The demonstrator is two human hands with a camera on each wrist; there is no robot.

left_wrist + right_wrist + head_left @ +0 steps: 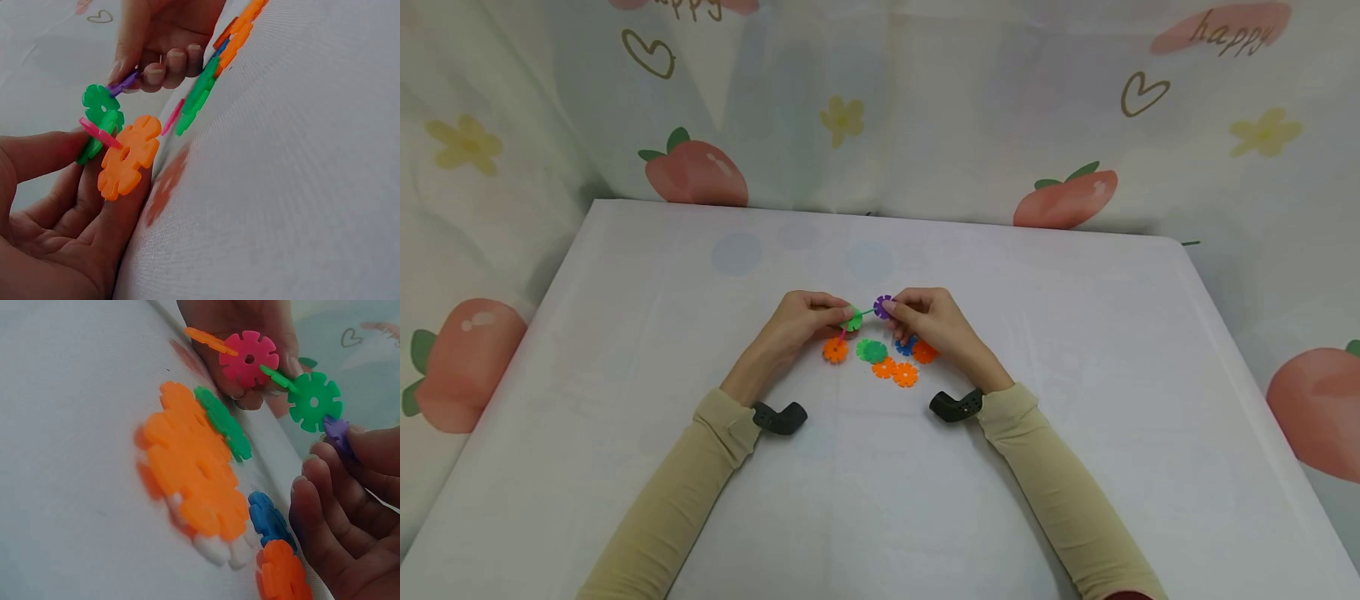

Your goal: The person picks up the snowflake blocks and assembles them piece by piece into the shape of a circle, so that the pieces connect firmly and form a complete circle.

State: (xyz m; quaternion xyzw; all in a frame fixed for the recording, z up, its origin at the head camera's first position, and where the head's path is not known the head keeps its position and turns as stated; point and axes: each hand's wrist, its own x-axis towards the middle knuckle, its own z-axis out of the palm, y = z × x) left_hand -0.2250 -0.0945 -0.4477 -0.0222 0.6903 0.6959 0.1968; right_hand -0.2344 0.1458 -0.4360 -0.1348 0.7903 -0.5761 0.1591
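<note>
Between the two hands runs a chain of slotted snowflake discs, raised over the table. The left hand [797, 323] pinches its light green disc [854, 322] between thumb and fingers. Beyond that, a pink disc [234, 362] and an orange disc [131, 159] hang joined on at the left end. Toward the right, a darker green disc [304, 407] links the light green one to a purple disc [338, 434]. Thumb and index finger of the right hand [942, 323] pinch the purple disc, and its other fingers are bent below. Fingers partly cover the light green and purple discs.
Loose discs lie on the white table [865, 500] below the hands: green ones [872, 352], orange ones [906, 375], a blue one [904, 347] and a red-orange one [925, 353] near the right hand. White pieces [212, 550] show under the orange discs. A patterned curtain [925, 108] hangs behind.
</note>
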